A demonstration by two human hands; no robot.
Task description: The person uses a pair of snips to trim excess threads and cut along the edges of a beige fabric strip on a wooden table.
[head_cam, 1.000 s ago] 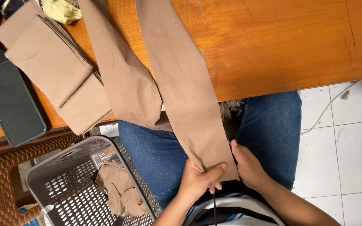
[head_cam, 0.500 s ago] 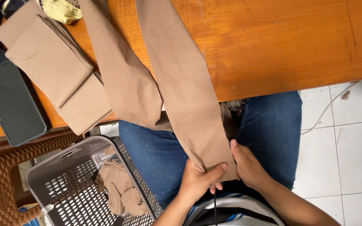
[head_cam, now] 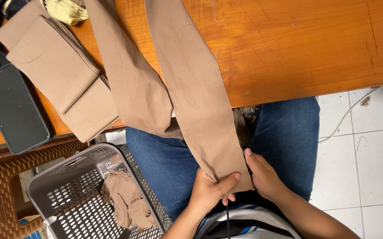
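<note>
A long tan fabric strip (head_cam: 196, 93) runs from the orange wooden table (head_cam: 297, 44) down over its front edge onto my lap in blue jeans. My left hand (head_cam: 209, 190) pinches the strip's lower end, thumb on top. Touching the same end from the right is my right hand (head_cam: 262, 175), its fingers along the fabric's edge. A second tan strip (head_cam: 134, 84) lies beside it to the left and hangs off the table edge.
A stack of folded tan fabric pieces (head_cam: 61, 73) sits at the table's left, with a dark phone (head_cam: 12, 108) beside it. A grey perforated basket (head_cam: 85, 194) holding tan cloth stands at lower left on a brown woven stool (head_cam: 1, 194). White floor tiles lie to the right.
</note>
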